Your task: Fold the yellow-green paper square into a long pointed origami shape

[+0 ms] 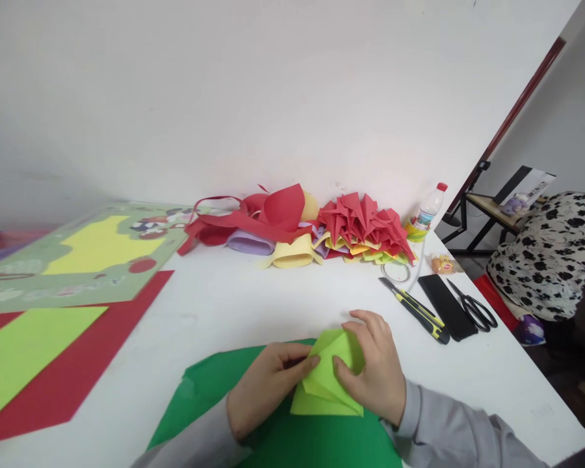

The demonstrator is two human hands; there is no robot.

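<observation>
A folded lime-green paper piece [327,380] lies over a dark green sheet [292,435] at the table's near edge. My left hand [266,387] pinches the fold from the left, fingers closed on its edge. From the right, my right hand [375,374] wraps over the piece, thumb underneath and fingers curled across its top corner. Both sleeves are grey.
A heap of folded red, yellow and purple paper [322,231] lines the wall. A utility knife [414,311], black case [446,305], scissors [475,311], tape ring [396,271] and bottle [429,208] sit at right. Red and lime sheets [53,364] lie at left. A spotted cloth [550,253] is off the table.
</observation>
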